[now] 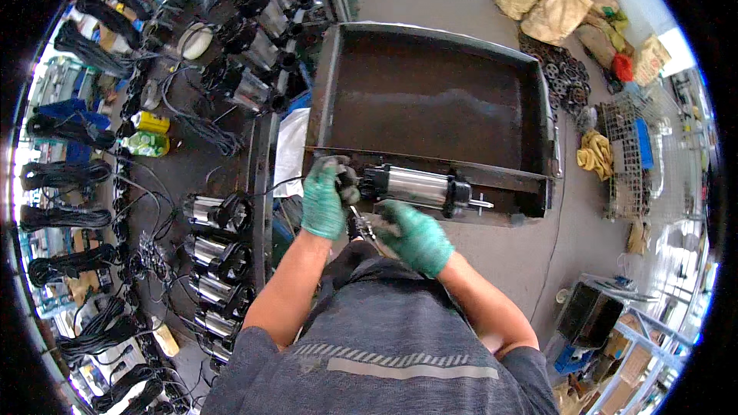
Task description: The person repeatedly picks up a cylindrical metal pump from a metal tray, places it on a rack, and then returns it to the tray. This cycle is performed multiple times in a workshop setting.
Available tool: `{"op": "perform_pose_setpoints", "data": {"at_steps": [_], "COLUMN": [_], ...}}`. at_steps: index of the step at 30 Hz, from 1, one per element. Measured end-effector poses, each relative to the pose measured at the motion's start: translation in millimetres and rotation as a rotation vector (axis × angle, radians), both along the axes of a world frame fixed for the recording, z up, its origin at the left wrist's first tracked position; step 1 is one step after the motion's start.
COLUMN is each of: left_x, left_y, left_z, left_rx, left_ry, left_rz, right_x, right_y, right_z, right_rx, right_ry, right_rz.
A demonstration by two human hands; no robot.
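Both gloved hands work one pump (pixel 419 187) lying on the tank (pixel 538 69) rim: left hand (pixel 323 198) grips its 9 o'clock end, right hand (pixel 415 237) half-closed on a small tool. Many pumps (pixel 215 211) wait at 9 o'clock.

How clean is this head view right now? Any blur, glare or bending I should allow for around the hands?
Head view: the right hand is smeared by motion blur, while the left hand is sharper; the silver pump shows bright glare along its body; the metal tray has edges that bow from fisheye distortion; the far right rim by the wire cage is washed out by daylight; the corners are black.
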State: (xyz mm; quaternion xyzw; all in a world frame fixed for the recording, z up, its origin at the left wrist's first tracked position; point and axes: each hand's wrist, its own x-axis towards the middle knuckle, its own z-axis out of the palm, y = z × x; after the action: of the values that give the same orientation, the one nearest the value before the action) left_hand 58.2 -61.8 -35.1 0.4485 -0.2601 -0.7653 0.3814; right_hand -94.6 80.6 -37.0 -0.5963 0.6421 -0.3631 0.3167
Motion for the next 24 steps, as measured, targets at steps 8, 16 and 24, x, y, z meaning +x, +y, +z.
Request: {"op": "perform_pose_setpoints", "data": {"at_steps": [8,16,24], "left_x": [100.0,85.5,85.7], "left_y": [-80.9,-102.0,-107.0], "left_z": [-88.8,-103.1,-103.2], "left_rx": [0.212,0.256,0.276], "left_ry": [-0.429,-0.459,-0.471], "left_rz": [-0.074,-0.340,-0.401], "right_x": [-94.0,-99.1,-102.2], "right_y": [-26.9,-38.5,-40.3], "right_z": [-10.2,-21.7,-25.8], "right_rx": [-0.006,0.161,0.128], "right_ry": [0.356,0.271,0.334], "right_rz": [-0.235,-0.248,-0.228]}}
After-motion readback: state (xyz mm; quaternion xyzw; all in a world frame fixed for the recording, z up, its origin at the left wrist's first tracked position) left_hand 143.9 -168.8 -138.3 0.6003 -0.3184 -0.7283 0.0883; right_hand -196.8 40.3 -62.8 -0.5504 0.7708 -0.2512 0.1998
